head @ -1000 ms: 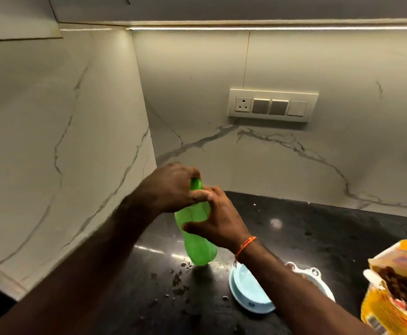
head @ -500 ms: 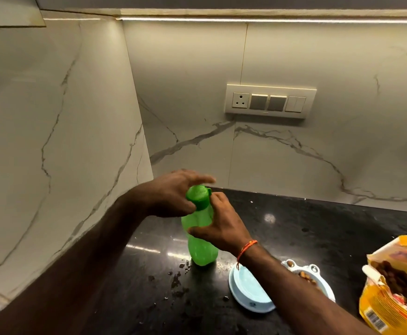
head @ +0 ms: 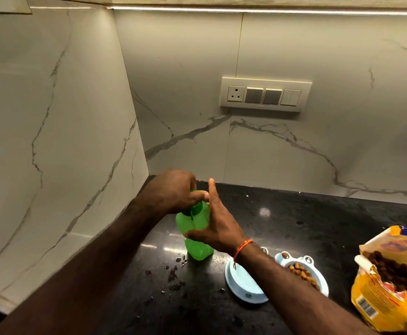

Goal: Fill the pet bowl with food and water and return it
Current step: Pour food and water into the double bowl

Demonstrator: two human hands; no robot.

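Observation:
A green plastic bottle (head: 198, 250) stands upright on the black counter (head: 294, 226) near the corner. My left hand (head: 171, 192) comes down over its top, fingers curled round the green cap (head: 196, 208). My right hand (head: 219, 228) holds the bottle's body from the right, thumb across the front and index finger pointing straight up. Just right of the bottle lies the light blue two-part pet bowl (head: 246, 293). My right forearm crosses it. Its right compartment holds brown kibble (head: 302, 274); the left one looks pale blue and I cannot tell whether it holds water.
An open yellow bag of kibble (head: 388, 288) stands at the right edge. Crumbs and drops (head: 173, 276) lie on the counter in front of the bottle. Marble walls close the corner at left and back, with a socket panel (head: 263, 94) above.
My left hand has shifted on the cap, from covering it to fingers spread and back to curled over it. My right hand's index finger has straightened upward. The bottle stays in place.

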